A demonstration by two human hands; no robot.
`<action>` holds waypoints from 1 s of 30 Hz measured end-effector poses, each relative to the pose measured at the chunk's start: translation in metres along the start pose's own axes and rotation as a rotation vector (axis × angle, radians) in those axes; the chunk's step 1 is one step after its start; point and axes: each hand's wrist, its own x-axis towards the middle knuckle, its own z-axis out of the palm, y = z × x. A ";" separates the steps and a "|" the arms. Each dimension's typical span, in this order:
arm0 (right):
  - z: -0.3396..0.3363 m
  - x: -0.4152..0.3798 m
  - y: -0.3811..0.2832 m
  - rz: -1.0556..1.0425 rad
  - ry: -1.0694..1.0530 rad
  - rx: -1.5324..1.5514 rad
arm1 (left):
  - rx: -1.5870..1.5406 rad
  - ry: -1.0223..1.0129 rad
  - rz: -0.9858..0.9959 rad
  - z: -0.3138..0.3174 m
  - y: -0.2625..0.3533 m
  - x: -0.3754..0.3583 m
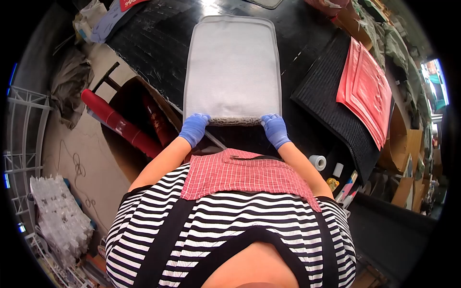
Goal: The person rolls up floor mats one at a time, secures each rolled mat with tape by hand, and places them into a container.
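Observation:
A grey mat [232,67] with a stitched border lies on the black table, its smooth pale side up. Along its near edge a strip of brown-grey pile shows, where the edge is lifted or curled. My left hand [194,130], in a blue glove, grips the near left corner with its fingers over the edge. At the near right corner my right hand [275,131], gloved the same way, holds the edge too. Both thumbs are mostly hidden.
Red sheets [367,91] lie on a ribbed black mat [331,96] to the right. A tape roll [317,162] sits near my right arm. On the left, red rolls [122,126] lean in a cardboard box [126,156]. The black table [153,57] extends ahead.

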 end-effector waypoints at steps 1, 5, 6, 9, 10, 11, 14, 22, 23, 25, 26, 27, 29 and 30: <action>-0.005 0.007 0.002 0.076 -0.067 0.063 | -0.084 -0.035 -0.061 -0.011 0.003 0.005; -0.036 0.033 0.002 0.221 -0.278 0.191 | -0.259 -0.046 -0.138 -0.026 0.002 0.013; -0.031 0.036 0.006 0.241 -0.310 0.198 | -0.261 -0.055 -0.165 -0.028 0.003 0.016; -0.027 0.045 0.001 0.311 -0.264 0.087 | -0.230 -0.053 -0.216 -0.024 0.005 0.021; -0.026 0.044 -0.004 0.336 -0.231 0.028 | -0.196 -0.028 -0.214 -0.014 0.003 0.024; -0.034 0.044 -0.012 0.295 -0.201 -0.046 | -0.162 -0.005 -0.213 -0.008 0.003 0.025; -0.039 0.045 -0.022 0.148 -0.186 -0.230 | 0.157 0.158 -0.070 -0.014 0.014 0.019; -0.039 0.012 -0.016 -0.084 -0.188 -0.236 | 0.312 0.146 0.177 0.010 -0.004 0.002; -0.039 0.013 -0.013 -0.099 -0.193 -0.219 | 0.346 0.186 0.194 0.007 -0.002 -0.001; -0.039 0.017 -0.007 -0.096 -0.208 -0.242 | 0.366 0.174 0.197 0.004 -0.003 -0.004; -0.038 0.022 -0.007 -0.112 -0.214 -0.247 | 0.354 0.127 0.187 0.001 -0.002 0.001; -0.040 0.025 -0.008 -0.119 -0.236 -0.248 | 0.341 0.079 0.168 -0.002 -0.003 0.004; -0.044 0.028 -0.010 -0.103 -0.279 -0.269 | 0.372 0.076 0.186 -0.005 -0.006 0.007; -0.044 0.030 -0.008 -0.110 -0.278 -0.265 | 0.358 0.066 0.184 -0.007 -0.007 0.007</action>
